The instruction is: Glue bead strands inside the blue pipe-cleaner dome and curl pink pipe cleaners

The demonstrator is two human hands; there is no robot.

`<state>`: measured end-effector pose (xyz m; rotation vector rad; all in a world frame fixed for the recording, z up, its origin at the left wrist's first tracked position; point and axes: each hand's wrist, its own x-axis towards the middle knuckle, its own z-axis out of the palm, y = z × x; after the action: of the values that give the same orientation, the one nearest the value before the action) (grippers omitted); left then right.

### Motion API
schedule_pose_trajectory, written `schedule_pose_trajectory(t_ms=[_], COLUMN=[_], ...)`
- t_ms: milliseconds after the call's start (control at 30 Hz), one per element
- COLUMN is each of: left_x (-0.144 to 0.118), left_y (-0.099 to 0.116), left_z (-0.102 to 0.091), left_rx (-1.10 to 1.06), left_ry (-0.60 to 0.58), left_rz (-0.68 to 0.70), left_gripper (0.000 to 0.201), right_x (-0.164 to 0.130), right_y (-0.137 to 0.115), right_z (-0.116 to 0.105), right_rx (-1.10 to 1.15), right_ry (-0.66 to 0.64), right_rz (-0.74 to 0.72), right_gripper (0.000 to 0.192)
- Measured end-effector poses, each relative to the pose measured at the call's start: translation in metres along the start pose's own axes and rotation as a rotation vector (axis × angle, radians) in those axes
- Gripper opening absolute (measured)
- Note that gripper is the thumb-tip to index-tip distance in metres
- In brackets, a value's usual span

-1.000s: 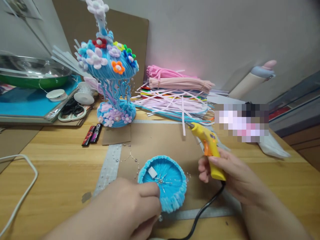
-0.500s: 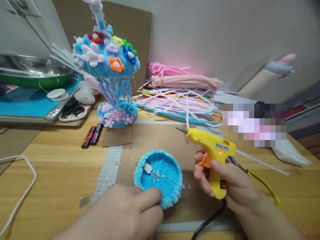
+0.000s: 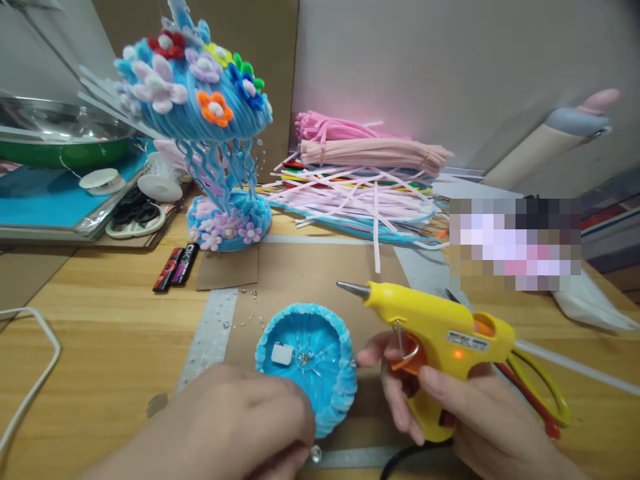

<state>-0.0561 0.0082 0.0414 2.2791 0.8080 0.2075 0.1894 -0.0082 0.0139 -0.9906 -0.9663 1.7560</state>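
Head view: right hand (image 3: 470, 413) grips the glue gun (image 3: 435, 333); left hand (image 3: 240, 427) seems to pinch the blue bowl's (image 3: 307, 363) rim.

Head-worn view, forward-down, close over table (image 3: 100, 333)

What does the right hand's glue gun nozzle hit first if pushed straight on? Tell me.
Probably nothing close: the right hand aims the glue gun leftward, above the blue bowl; depth is unclear.

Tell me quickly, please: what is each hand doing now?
Left hand: closed on the rim of the blue fuzzy bowl.
Right hand: closed around the yellow glue gun, finger at its trigger.
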Motion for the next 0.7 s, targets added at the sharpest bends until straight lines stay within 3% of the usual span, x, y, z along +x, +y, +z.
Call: schedule_pose_trajectory(t_ms=[167,400,533,700], left_x=[0.004,0.001,-0.002,0.001], left_y=[-0.008,-0.010,-0.009,-0.005], left_z=[0.016,0.023,0.019,0.007], left_rx=[0.072,0.164,0.174,0.135], left_ry=[-0.025,-0.020,0.013,0.106], left_rz=[0.174,0.203,0.115,-0.128], left_gripper=[0.014,0.014,0.017,0.016], right_x=[-0.003,-0.005,0.000,0.005], right_y=[-0.002,0.011,0.008,0.001], right_z=[0.000,-0.005,-0.002,0.003], right_rx=[-0.095,-0.418,-0.442,-0.355], right_ry=[0.056,0.131,0.262,0.252], right_rz=[0.061,0.189,0.125,0.152], right_gripper=[0.028,0.029,0.029,0.026])
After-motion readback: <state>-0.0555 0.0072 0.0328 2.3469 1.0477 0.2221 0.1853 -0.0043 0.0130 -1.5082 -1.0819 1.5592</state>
